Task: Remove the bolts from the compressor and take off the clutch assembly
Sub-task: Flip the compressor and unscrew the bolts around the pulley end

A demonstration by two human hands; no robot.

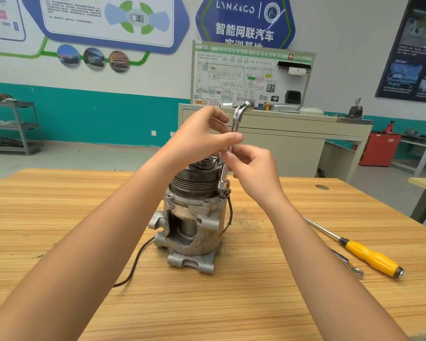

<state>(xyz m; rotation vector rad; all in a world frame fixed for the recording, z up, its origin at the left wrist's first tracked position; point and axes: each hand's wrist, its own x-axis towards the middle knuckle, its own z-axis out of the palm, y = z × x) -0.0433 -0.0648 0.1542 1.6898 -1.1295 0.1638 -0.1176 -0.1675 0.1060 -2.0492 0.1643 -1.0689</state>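
Compressor (192,225) stands pulley-up; left hand (199,139), right hand (256,173) pinch near-upright L-wrench (236,119), socket down.

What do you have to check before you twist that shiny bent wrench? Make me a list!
1. Compressor stands upright on the table: ok.
2. Wrench stands with its socket end down at a bolt beside the pulley; fully seated on it: cannot tell.
3. Left hand grips the wrench high up and right hand pinches it lower: ok.
4. Something steadies the compressor: not ok, both hands are on the wrench.
5. Black wire clear of the socket: cannot tell.
6. Yellow screwdriver lies off to the side: ok.
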